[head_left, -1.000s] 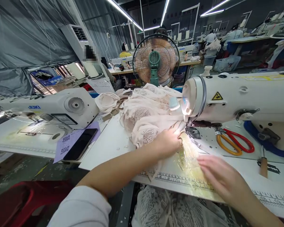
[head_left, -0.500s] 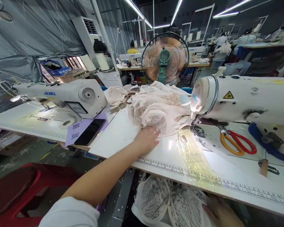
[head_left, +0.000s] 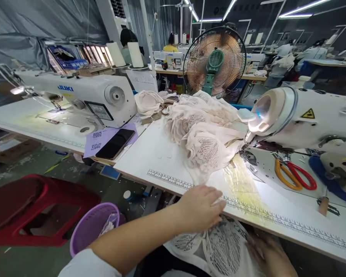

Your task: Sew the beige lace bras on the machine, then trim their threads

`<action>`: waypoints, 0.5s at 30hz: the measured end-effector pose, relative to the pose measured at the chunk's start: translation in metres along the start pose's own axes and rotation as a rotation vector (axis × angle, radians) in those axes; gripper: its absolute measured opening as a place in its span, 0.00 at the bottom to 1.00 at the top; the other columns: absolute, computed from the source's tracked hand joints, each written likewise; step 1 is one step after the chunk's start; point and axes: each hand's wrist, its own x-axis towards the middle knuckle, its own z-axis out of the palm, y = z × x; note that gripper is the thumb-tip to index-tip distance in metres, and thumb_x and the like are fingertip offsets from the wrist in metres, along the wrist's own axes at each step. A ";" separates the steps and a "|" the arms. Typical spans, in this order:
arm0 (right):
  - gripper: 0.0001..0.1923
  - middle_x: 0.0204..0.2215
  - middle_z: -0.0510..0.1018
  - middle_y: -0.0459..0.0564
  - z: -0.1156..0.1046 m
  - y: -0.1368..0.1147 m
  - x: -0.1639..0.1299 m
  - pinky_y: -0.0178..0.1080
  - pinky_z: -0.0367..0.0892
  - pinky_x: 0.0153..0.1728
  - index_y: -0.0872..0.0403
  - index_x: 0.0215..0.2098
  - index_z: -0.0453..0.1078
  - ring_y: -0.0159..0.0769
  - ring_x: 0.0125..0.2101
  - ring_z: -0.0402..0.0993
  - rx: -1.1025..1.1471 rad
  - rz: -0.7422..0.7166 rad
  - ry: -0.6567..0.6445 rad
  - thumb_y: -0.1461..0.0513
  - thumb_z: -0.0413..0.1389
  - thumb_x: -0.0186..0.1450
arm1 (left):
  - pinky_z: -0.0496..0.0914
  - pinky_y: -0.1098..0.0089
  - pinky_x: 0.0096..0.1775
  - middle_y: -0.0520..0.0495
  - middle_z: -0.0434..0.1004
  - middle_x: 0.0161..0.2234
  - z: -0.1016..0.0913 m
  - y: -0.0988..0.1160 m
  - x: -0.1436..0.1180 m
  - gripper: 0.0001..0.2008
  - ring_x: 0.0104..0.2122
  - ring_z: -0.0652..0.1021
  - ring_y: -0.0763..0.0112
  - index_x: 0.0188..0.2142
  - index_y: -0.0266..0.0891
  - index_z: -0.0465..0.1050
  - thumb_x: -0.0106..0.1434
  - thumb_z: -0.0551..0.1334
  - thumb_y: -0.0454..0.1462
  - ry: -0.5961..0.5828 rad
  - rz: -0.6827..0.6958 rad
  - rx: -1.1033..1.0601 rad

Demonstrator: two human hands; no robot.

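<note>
My left hand (head_left: 202, 207) is over the front edge of the white table, fingers stretched and a little apart, with nothing visible in it. Below it, partly covered by the hand and forearm, a cream lace bra (head_left: 223, 246) lies across my lap. My right hand (head_left: 271, 254), in shadow under the table edge, grips the right side of this bra; its thumb is hidden. On the table, a heap of similar cream lace bras (head_left: 204, 148) lies beyond my left hand and reaches to the sewing machine's needle area.
A white sewing machine (head_left: 311, 111) stands at right, with orange-and-red-handled scissors (head_left: 295, 175) beside it. Another machine (head_left: 83, 94) and a phone (head_left: 115, 144) are at left. A fan (head_left: 215, 61) stands behind. A purple basket (head_left: 92, 227) and red stool (head_left: 43, 207) are on the floor.
My left hand has come off the heap of bras and moved toward me, over the table edge above the lap bra. The view has shifted; my right hand stays at the bra.
</note>
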 end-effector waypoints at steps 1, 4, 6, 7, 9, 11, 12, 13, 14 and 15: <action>0.20 0.47 0.76 0.55 0.001 0.002 -0.001 0.48 0.70 0.45 0.49 0.45 0.75 0.51 0.47 0.73 -0.021 -0.040 -0.030 0.54 0.47 0.62 | 0.64 0.57 0.53 0.39 0.69 0.54 0.004 -0.005 0.003 0.20 0.53 0.69 0.57 0.51 0.36 0.67 0.65 0.52 0.45 -0.003 -0.048 0.019; 0.21 0.41 0.79 0.58 0.004 0.002 -0.006 0.49 0.72 0.40 0.54 0.44 0.74 0.51 0.41 0.76 -0.056 -0.069 -0.140 0.53 0.49 0.61 | 0.56 0.48 0.57 0.39 0.60 0.60 0.007 -0.032 0.016 0.26 0.60 0.59 0.52 0.57 0.38 0.62 0.65 0.50 0.49 -0.117 -0.281 0.042; 0.22 0.41 0.79 0.61 0.006 -0.004 -0.010 0.49 0.73 0.39 0.56 0.47 0.72 0.52 0.41 0.76 -0.050 -0.011 -0.171 0.55 0.45 0.63 | 0.52 0.45 0.58 0.42 0.55 0.63 0.005 -0.053 0.025 0.27 0.62 0.55 0.53 0.59 0.41 0.59 0.66 0.48 0.50 -0.214 -0.382 0.031; 0.22 0.42 0.78 0.62 0.007 -0.007 -0.012 0.49 0.73 0.38 0.57 0.48 0.70 0.52 0.41 0.76 -0.032 0.031 -0.184 0.56 0.43 0.64 | 0.50 0.44 0.58 0.44 0.52 0.63 0.003 -0.063 0.029 0.27 0.63 0.53 0.54 0.60 0.42 0.57 0.66 0.47 0.50 -0.250 -0.413 0.027; 0.23 0.43 0.78 0.63 0.003 -0.016 -0.011 0.48 0.73 0.36 0.58 0.48 0.69 0.51 0.39 0.77 0.017 0.089 -0.231 0.57 0.40 0.65 | 0.47 0.43 0.59 0.48 0.49 0.65 0.000 -0.078 0.036 0.27 0.64 0.50 0.56 0.61 0.43 0.54 0.66 0.46 0.50 -0.289 -0.466 0.025; 0.21 0.42 0.79 0.61 -0.009 -0.024 -0.005 0.46 0.73 0.35 0.56 0.45 0.70 0.49 0.38 0.78 0.053 0.107 -0.272 0.56 0.41 0.64 | 0.46 0.44 0.59 0.49 0.46 0.65 -0.001 -0.087 0.040 0.28 0.64 0.49 0.56 0.62 0.43 0.52 0.66 0.45 0.50 -0.308 -0.515 0.028; 0.20 0.41 0.80 0.59 -0.019 -0.029 0.000 0.44 0.73 0.35 0.54 0.43 0.71 0.48 0.38 0.78 0.078 0.101 -0.307 0.56 0.42 0.64 | 0.47 0.44 0.59 0.49 0.46 0.65 -0.001 -0.089 0.041 0.28 0.64 0.49 0.56 0.62 0.43 0.52 0.66 0.45 0.50 -0.314 -0.534 0.028; 0.18 0.39 0.80 0.56 -0.032 -0.034 0.006 0.41 0.73 0.36 0.52 0.41 0.71 0.45 0.38 0.78 0.114 0.087 -0.348 0.55 0.43 0.63 | 0.47 0.43 0.59 0.48 0.46 0.65 -0.001 -0.089 0.042 0.28 0.64 0.49 0.55 0.62 0.42 0.52 0.66 0.46 0.50 -0.313 -0.545 0.031; 0.17 0.38 0.81 0.54 -0.046 -0.040 0.011 0.38 0.73 0.36 0.51 0.39 0.72 0.43 0.38 0.78 0.177 0.069 -0.426 0.54 0.44 0.63 | 0.47 0.43 0.59 0.46 0.46 0.65 -0.001 -0.086 0.041 0.28 0.64 0.49 0.53 0.62 0.40 0.52 0.66 0.47 0.49 -0.302 -0.550 0.040; 0.17 0.36 0.81 0.52 -0.062 -0.045 0.015 0.36 0.73 0.35 0.50 0.37 0.72 0.41 0.37 0.78 0.257 0.046 -0.490 0.52 0.44 0.64 | 0.47 0.43 0.59 0.43 0.47 0.65 -0.002 -0.082 0.040 0.28 0.63 0.50 0.51 0.62 0.38 0.53 0.66 0.48 0.48 -0.280 -0.548 0.052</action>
